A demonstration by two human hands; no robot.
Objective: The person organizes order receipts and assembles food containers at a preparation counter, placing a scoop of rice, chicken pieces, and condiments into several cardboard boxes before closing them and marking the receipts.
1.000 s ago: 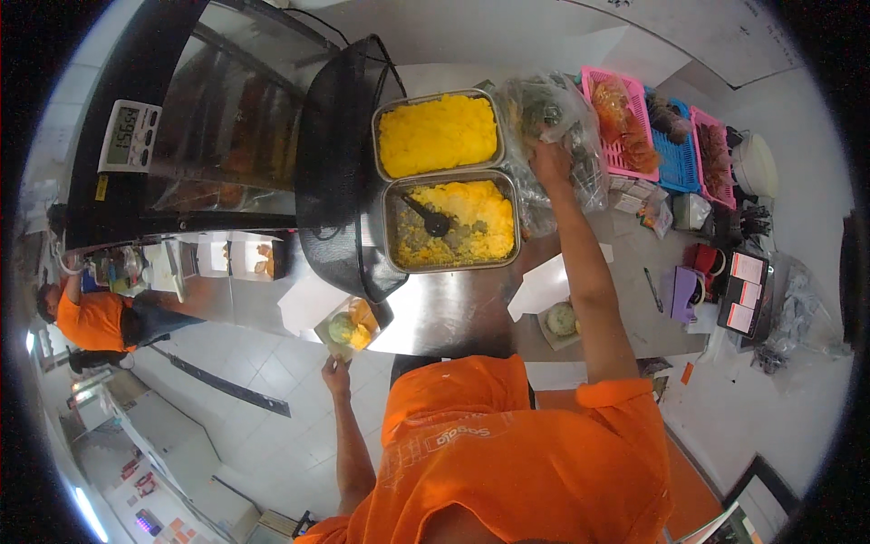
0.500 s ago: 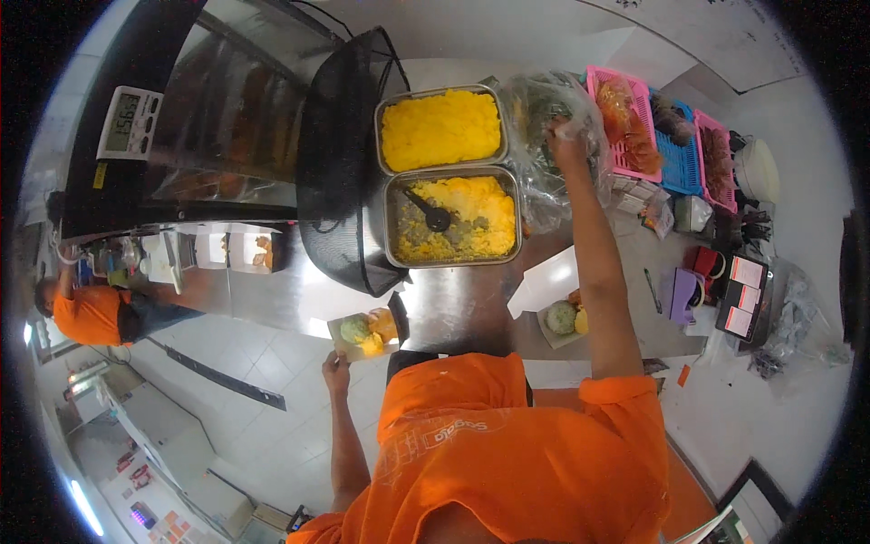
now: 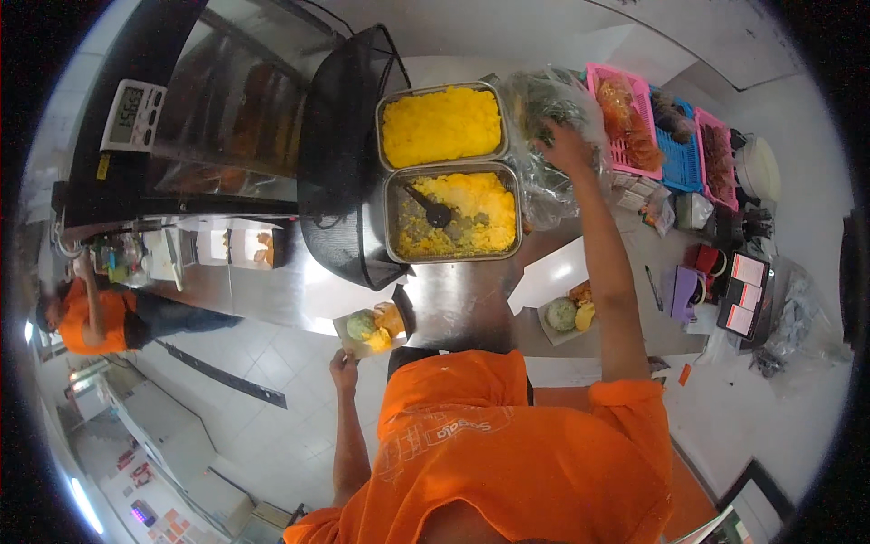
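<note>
My right hand (image 3: 566, 150) reaches into a clear plastic bag (image 3: 583, 100) of dark green leaves (image 3: 555, 111), beside the metal trays. Its fingers are stretched out over the leaves, and I see nothing held in them. My left hand (image 3: 343, 370) is at the near left edge of an open paper food box (image 3: 337, 295), its fingers closed on the rim. Inside that box lie a green-flecked rice mound (image 3: 361, 325), yellow food (image 3: 378, 340) and an orange-brown piece (image 3: 390, 317). A second open food box (image 3: 553, 276) with similar contents stands beneath my right forearm.
Two metal trays (image 3: 390, 218) hold yellow crumbly food; a black scoop (image 3: 437, 215) rests in the nearer one. A black mesh cover (image 3: 340, 181) stands left of them. Pink and blue baskets (image 3: 680, 163) line the back right. Another person (image 3: 95, 317) in orange is at the far left.
My right hand has shifted slightly left in the bag and its fingers have spread. The left box and my left hand have moved a little right. The other person has shifted.
</note>
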